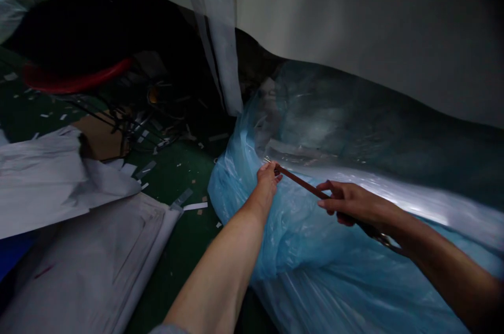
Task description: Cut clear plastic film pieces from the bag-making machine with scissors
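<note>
One strap point(301, 183), straight, above bag point(291, 239) near its left edge | left hand point(268, 175) pinching behind metal tip point(267, 159); right hand point(348, 200) pinching farther along | likely light, pliable; grip leather-like band

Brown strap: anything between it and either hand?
Nothing visible. The left hand grips the brown strap near its far end, the right hand farther back; the blue plastic lies beneath, not between.

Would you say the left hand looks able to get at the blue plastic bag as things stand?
Probably yes: the left hand is over or against the blue plastic bag, and nothing visible blocks the way, though its fingers are taken up with one end of the brown strap.
</note>
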`<state>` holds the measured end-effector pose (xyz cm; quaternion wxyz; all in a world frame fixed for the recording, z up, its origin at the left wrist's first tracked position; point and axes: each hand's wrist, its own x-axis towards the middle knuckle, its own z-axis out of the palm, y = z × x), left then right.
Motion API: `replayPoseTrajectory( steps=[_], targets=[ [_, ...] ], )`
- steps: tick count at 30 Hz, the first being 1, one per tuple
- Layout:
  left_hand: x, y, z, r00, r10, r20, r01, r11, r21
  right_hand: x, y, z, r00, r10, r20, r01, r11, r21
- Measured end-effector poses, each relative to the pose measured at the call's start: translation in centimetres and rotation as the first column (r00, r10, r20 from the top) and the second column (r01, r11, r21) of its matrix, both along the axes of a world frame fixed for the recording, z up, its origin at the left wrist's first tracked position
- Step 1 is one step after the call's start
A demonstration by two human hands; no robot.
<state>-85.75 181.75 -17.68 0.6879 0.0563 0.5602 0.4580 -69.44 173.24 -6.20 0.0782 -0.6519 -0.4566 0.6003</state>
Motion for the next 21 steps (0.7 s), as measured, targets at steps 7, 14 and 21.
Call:
replayPoseTrajectory(
  steps=[7,14,21],
  targets=[
    [0.9,2.1,-2.7,0.990,0.085,-0.111,-0.086,0.996,-0.008,11.8,-7.6,-0.2,0.807,0.067,0.587,-0.270,0.926,0.265],
    [1.0,4.4,-3.9,0.973,0.142,-0.183,-0.139,0.990,0.032,14.1,-9.9,-0.9,0.683,-0.160,0.713,-0.414,0.720,0.557],
    [0.3,5.2,-5.3,0.977,0.151,-0.153,-0.142,0.988,0.065,11.0,-6.7,-2.3,0.624,-0.106,0.774,-0.474,0.737,0.483]
  ],
)
